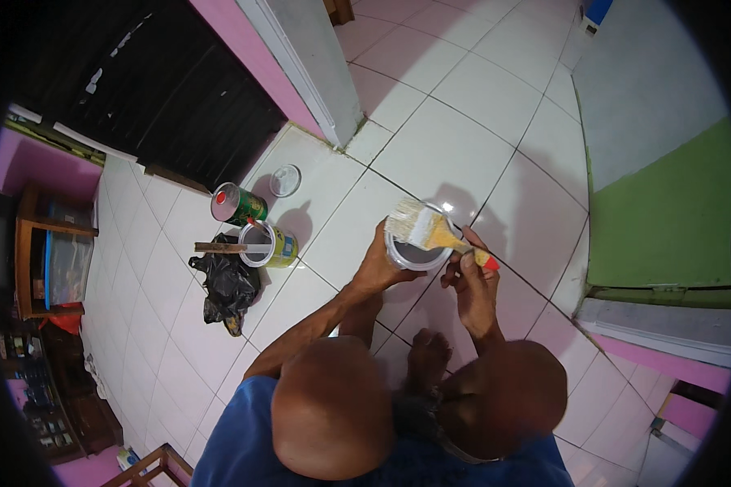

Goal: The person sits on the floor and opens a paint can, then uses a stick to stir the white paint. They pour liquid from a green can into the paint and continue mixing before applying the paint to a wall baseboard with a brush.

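Note:
My left hand [374, 264] is wrapped round the side of a round plastic tub [422, 261] with greyish contents. In my right hand [475, 292] is a wide paintbrush [439, 234], its yellow handle ending in a red tip. Its pale bristles lie across the tub's far rim. To the left stands a paint can [284, 247] with a white rim and a yellow-green label. A wooden stick [219, 247] rests across its top. Just behind it is a dark green metal can [240, 204] with a red cap.
A round lid [285, 180] lies on the white floor tiles [414, 138]. Beside the paint can is a crumpled black plastic bag [229, 288]. A dark door [162, 81] is at the far left, a green and grey panel [662, 203] at the right, and wooden shelves [28, 252] at the left edge.

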